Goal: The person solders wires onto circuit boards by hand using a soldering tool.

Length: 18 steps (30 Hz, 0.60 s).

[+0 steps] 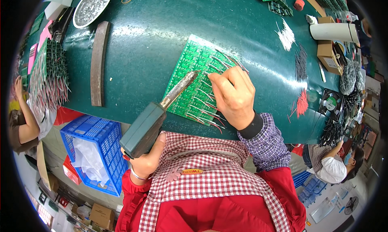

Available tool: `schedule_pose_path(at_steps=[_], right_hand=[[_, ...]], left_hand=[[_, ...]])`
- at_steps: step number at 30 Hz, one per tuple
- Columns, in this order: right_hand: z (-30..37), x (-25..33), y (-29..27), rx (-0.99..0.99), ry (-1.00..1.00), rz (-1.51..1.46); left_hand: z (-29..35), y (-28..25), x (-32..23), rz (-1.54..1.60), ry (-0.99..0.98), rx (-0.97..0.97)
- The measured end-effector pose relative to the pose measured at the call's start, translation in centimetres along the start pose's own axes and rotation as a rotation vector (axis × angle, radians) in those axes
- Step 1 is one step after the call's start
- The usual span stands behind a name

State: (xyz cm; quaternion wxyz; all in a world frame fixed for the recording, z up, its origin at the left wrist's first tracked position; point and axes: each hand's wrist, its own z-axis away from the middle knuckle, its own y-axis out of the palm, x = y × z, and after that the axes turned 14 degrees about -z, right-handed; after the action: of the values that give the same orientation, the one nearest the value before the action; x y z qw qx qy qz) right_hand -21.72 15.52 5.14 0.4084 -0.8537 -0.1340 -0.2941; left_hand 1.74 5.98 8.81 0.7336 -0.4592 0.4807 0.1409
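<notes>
My left hand (147, 161) is wrapped round the dark green handle of a soldering gun (142, 129). Its long metal barrel slants up and to the right, with the tip over a green circuit board panel (184, 88). The panel lies flat at a slant on the table. Red, white and black wires stick out from its right and lower parts. My right hand (234, 94) is over the panel's right side, thumb and forefinger pinched close to the soldering tip. A thin wire seems to be in the pinch, its end mostly hidden by the fingers.
Left of the panel lie a dark metal bar (99, 64) and a round metal dish (93, 8) of small bits. Wired boards (50, 74) stand at far left. White (286, 36), black (300, 63) and red wires (302, 102) lie right, near a fan (330, 101). A blue crate (95, 151) stands below.
</notes>
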Motion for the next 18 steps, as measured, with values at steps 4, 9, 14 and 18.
schedule_pose_path(at_steps=[4,9,14,18], right_hand=[[0.0,-0.1,0.1,-0.024,-0.009,0.003],[0.2,-0.2,0.4,-0.069,-0.013,-0.038],[0.5,1.0,0.2,-0.054,-0.017,-0.056],[1.0,0.9,0.4,-0.034,-0.01,-0.057]], left_hand=[[0.6,-0.5,0.3,0.005,-0.045,0.083],[1.1,-0.6,0.7,0.024,-0.056,0.065],[1.0,-0.1,0.3,0.051,-0.022,-0.033],[1.1,-0.2,0.2,0.032,-0.031,-0.02]])
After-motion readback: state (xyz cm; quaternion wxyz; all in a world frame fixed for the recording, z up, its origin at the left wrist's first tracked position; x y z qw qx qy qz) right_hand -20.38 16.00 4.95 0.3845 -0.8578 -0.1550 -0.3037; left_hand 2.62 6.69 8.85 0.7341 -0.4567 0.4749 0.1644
